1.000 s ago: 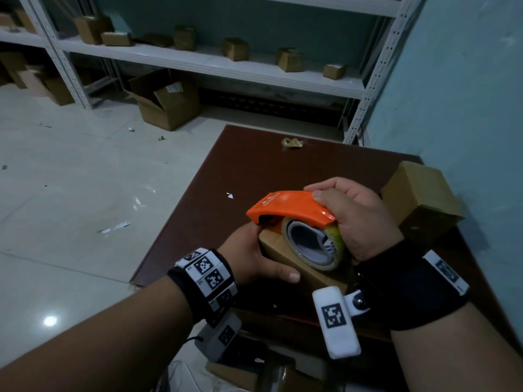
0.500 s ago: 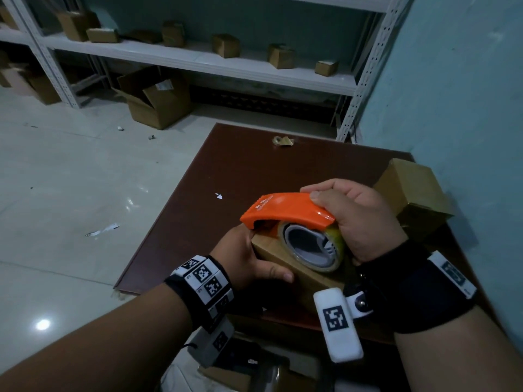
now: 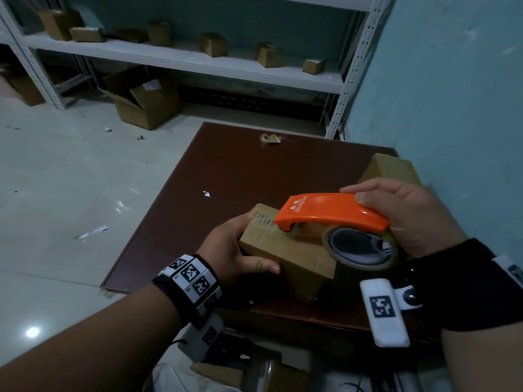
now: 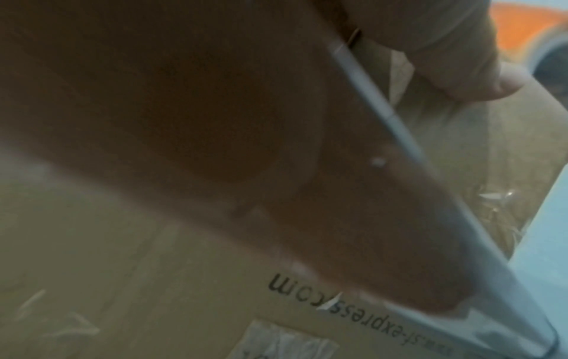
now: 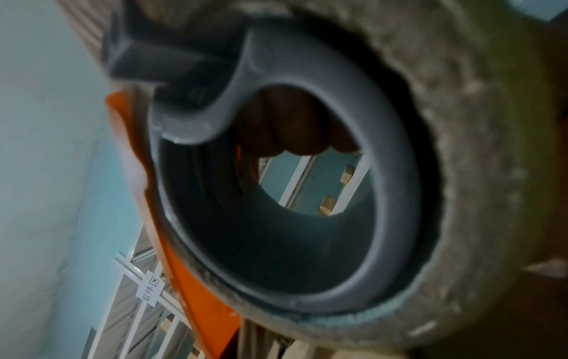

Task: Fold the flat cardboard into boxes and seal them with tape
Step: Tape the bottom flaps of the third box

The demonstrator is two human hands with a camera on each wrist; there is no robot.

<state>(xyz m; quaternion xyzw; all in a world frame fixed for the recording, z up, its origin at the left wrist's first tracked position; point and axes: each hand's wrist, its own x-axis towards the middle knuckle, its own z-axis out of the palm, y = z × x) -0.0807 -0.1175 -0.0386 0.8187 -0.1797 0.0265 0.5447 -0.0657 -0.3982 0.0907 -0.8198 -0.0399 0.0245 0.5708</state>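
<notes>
A small folded cardboard box (image 3: 294, 258) sits at the near edge of the dark brown table (image 3: 226, 171). My left hand (image 3: 237, 250) grips its left end, thumb along the near side. My right hand (image 3: 407, 216) grips an orange tape dispenser (image 3: 331, 212) holding a brown tape roll (image 3: 362, 247); its front end rests on the box top, where a tape strip runs to the far edge. In the left wrist view the box (image 4: 153, 279) shows printed text. The right wrist view is filled by the tape roll (image 5: 476, 194) and its grey hub.
A second closed cardboard box (image 3: 390, 171) stands at the table's right, against the blue wall. A crumpled tape scrap (image 3: 270, 139) lies at the far edge. Beyond stand white shelves (image 3: 198, 63) with several small boxes and an open carton (image 3: 141, 100) on the floor.
The right hand has drawn the dispenser back toward me along the box top, leaving more of the box's far end and a tape strip in sight. The left hand keeps its grip.
</notes>
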